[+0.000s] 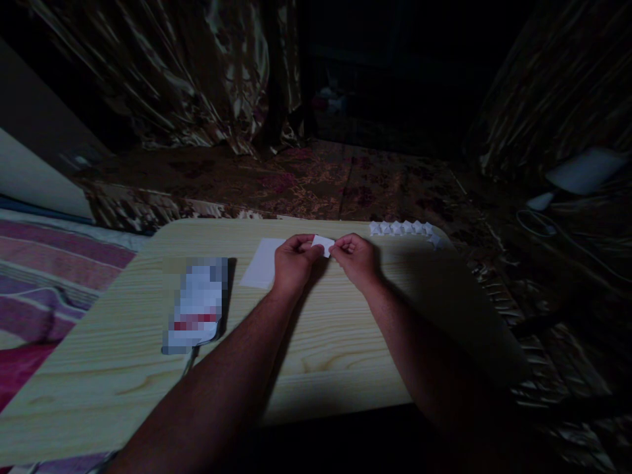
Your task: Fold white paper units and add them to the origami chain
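Observation:
Between my two hands is a small folded piece of white paper (322, 244), held just above the wooden table. My left hand (295, 263) is closed on its left side, the thumb lying across the front. On the right edge, my right hand (356, 258) pinches the same paper between thumb and fingertips. A flat white sheet (261, 263) lies partly behind my left hand. Several small white folded paper stars (395, 228) sit in a row along the far right edge of the table, with one a little apart at the row's right end.
The pale wooden table (320, 368) has rounded corners. A phone-like blurred device (198, 306) with a cable lies to the left. Striped bedding (54, 263) borders the table's left side. Dark curtains (237, 72) hang beyond. At the right stands a pale lamp-like object (585, 171) with a cord.

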The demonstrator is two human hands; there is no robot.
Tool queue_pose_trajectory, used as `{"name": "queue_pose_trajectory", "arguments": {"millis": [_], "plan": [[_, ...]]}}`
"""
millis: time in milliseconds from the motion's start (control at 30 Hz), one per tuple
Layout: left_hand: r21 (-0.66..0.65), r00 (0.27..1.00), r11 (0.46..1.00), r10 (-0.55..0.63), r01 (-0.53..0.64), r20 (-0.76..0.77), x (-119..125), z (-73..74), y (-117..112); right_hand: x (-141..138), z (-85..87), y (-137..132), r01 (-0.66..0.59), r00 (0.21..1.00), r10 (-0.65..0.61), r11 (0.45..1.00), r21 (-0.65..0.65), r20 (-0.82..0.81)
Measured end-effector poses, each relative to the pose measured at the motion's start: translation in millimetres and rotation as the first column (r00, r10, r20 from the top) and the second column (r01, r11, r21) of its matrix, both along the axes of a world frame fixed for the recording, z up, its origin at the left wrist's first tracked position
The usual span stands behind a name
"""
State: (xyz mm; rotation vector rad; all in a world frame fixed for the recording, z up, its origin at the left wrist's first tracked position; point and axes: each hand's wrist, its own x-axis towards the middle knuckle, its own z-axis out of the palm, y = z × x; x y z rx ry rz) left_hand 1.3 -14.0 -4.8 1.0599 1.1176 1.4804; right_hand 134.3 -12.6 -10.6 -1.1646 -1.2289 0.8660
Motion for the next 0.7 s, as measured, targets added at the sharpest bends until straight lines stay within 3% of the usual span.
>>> {"name": "queue_pose_trajectory", "arguments": {"millis": [367, 700], "plan": [[-0.002, 0.999, 1.000, 0.005, -0.005, -0.032, -0.7, -6.5, 3.7, -1.1, -5.0, 2.5, 0.006, 1.000, -0.006, 1.000, 0.020, 0.008], [0.006, 1.000, 1.000, 0.027, -0.027, -0.015, -0.4, -3.4, 1.9, -0.7, -2.9, 2.0, 0.003, 1.000, -0.003, 1.000, 0.014, 0.009]]}}
